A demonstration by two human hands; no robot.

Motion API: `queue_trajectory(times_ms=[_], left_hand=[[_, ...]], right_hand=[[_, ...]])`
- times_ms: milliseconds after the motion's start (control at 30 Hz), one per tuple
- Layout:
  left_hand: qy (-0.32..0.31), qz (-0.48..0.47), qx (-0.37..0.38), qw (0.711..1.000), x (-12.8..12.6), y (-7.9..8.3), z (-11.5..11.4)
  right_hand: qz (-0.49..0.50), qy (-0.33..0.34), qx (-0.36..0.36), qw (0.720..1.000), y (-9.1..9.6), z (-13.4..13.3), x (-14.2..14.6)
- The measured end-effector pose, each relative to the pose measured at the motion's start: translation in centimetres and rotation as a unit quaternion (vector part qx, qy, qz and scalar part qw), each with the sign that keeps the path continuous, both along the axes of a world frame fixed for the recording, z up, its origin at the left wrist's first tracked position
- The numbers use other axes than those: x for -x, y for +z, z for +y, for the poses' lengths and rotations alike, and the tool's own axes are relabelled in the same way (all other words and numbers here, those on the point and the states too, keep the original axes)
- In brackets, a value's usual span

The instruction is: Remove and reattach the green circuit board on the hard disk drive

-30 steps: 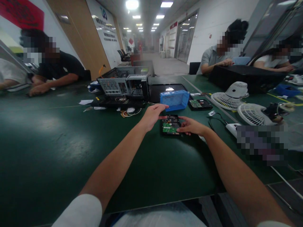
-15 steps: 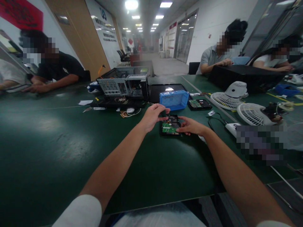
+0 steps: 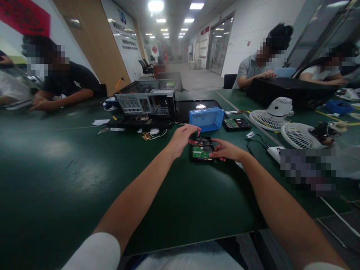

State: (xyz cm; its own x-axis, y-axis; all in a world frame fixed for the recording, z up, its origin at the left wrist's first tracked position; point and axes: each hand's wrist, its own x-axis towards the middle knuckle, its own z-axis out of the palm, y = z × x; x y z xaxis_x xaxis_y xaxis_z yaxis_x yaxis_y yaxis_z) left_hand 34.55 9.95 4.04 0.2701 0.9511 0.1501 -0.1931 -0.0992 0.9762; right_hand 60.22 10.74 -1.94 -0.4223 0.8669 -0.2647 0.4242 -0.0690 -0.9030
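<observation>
A hard drive (image 3: 201, 153) lies on the green table in front of me, its green circuit board facing up. My left hand (image 3: 183, 139) is above its far left corner, fingers pinched round a short, dark, upright tool (image 3: 195, 136). The tool's tip is too small to make out. With thumb and fingers, my right hand (image 3: 224, 150) grips the drive's right edge, the thumb resting near the board. Just beyond the drive stands a blue plastic bin (image 3: 206, 119). Another hard drive (image 3: 237, 124) lies to its right.
An opened computer case (image 3: 146, 103) stands at the back left, a dark panel (image 3: 184, 108) beside it. White fan parts (image 3: 270, 116), a power strip (image 3: 277, 153) and cables lie on the right. Several people sit round the table (image 3: 168, 210); one is behind a black case (image 3: 289, 92).
My left fingers have shifted slightly over the hard drive, with the finger that stretched over it now drawn in. My right hand and the drive stay in place.
</observation>
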Motion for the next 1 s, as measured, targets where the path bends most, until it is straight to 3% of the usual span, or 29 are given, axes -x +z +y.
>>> queue_trajectory(times_ms=[367,567,1000], left_hand=[[0.022,-0.075,0.045,0.996,-0.54,-0.09,0.03],[0.051,-0.055,0.027,0.997,-0.31,0.26,0.05],[0.035,-0.028,0.017,0.999,-0.02,0.19,0.06]], right_hand=[[-0.009,-0.003,-0.002,1.0,0.28,-0.11,0.2],[0.0,-0.003,0.001,1.0,0.19,-0.06,0.13],[0.003,-0.005,0.001,1.0,-0.14,0.08,0.08]])
